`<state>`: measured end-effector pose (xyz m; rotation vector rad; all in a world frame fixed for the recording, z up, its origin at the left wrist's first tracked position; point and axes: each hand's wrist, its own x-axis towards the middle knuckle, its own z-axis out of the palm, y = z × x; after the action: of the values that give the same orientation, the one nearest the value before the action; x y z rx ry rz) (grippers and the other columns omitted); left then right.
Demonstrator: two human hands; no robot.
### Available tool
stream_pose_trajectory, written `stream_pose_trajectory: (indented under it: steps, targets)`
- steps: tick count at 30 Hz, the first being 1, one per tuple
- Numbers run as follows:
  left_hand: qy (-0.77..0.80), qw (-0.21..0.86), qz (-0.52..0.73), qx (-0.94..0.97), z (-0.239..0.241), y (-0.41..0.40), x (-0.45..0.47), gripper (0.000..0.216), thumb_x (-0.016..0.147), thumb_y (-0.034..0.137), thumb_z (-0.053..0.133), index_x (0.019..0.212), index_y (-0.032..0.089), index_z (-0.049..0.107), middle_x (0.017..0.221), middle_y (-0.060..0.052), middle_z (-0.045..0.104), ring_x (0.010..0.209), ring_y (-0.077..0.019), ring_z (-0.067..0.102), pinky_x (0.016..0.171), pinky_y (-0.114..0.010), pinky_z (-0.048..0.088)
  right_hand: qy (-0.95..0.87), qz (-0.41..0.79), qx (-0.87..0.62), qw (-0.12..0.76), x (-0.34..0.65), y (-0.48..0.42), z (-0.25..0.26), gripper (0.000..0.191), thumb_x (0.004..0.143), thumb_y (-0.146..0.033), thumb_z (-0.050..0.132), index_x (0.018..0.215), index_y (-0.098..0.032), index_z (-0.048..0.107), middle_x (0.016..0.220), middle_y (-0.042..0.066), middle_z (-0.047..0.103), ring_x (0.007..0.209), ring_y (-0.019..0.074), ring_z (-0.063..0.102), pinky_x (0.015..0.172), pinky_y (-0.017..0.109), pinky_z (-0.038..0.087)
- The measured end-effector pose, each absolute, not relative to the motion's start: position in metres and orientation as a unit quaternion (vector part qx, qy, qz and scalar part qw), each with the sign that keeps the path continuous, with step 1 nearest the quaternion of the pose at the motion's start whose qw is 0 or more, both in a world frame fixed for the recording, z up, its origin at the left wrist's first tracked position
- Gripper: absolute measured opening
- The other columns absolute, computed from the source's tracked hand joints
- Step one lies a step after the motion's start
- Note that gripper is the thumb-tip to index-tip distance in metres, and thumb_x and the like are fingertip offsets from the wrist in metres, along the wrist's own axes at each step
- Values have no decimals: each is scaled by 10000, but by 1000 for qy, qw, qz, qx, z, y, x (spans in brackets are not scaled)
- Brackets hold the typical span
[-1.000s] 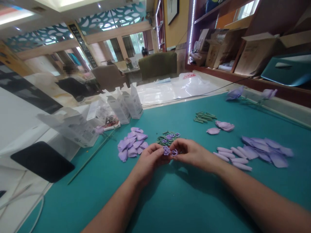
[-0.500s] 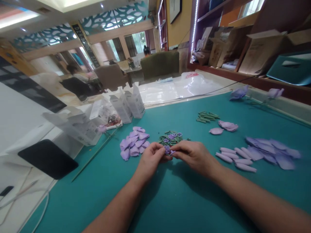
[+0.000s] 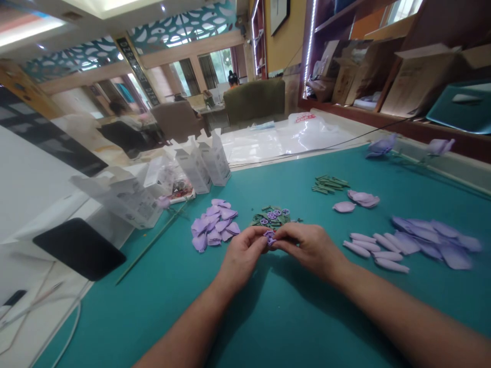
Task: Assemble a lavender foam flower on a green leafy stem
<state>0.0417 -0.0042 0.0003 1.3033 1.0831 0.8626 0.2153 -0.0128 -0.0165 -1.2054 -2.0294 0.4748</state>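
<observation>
Over the tabletop [image 3: 278, 322], near the mixed pile [image 3: 274, 216], the left hand [image 3: 242, 253] and right hand [image 3: 315, 248] both pinch a small purple piece [image 3: 270, 237] directly between them, equally near each, its long axis unclear.

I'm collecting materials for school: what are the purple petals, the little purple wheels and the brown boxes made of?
Petals: maybe thin foam, fabric or plastic, mostly matt; they look curved and barely shine.
Wheels: probably plastic, smooth-looking, with neat rims and spokes, though too small to be sure.
Boxes: most likely cardboard, dull brown, with stiff flaps sticking out.
</observation>
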Motion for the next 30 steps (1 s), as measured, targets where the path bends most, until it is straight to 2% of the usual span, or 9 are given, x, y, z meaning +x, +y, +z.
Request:
stream_pose_trajectory:
  steps: [5, 17, 30]
  targets:
    - [458, 555, 367, 589, 0, -6, 41, 176, 799, 225, 600, 942, 163, 682, 948, -75, 721, 908, -208, 652, 824, -314, 506, -788, 187, -465, 358, 215, -14, -16, 123, 877, -240, 579, 829, -220, 690, 783, 17, 724, 702, 145, 646, 659, 233, 446]
    - [446, 481, 355, 666, 2, -7, 39, 197, 845, 239, 548, 974, 172, 681, 979, -80, 710, 938, -216, 643, 859, -316, 490, -769, 178, -492, 367, 214, -16, -12, 94, 851, -248, 602, 785, -217, 662, 708, -4, 689, 620, 132, 598, 598, 228, 414]
    - [429, 498, 357, 664, -3, -10, 38, 255, 803, 256, 618, 1036, 152, 632, 1020, -114, 690, 963, -238, 648, 890, -367, 500, -765, 176, -486, 384, 213, -18, -11, 116, 862, -226, 549, 779, -213, 628, 718, 6, 674, 634, 138, 586, 608, 237, 418]
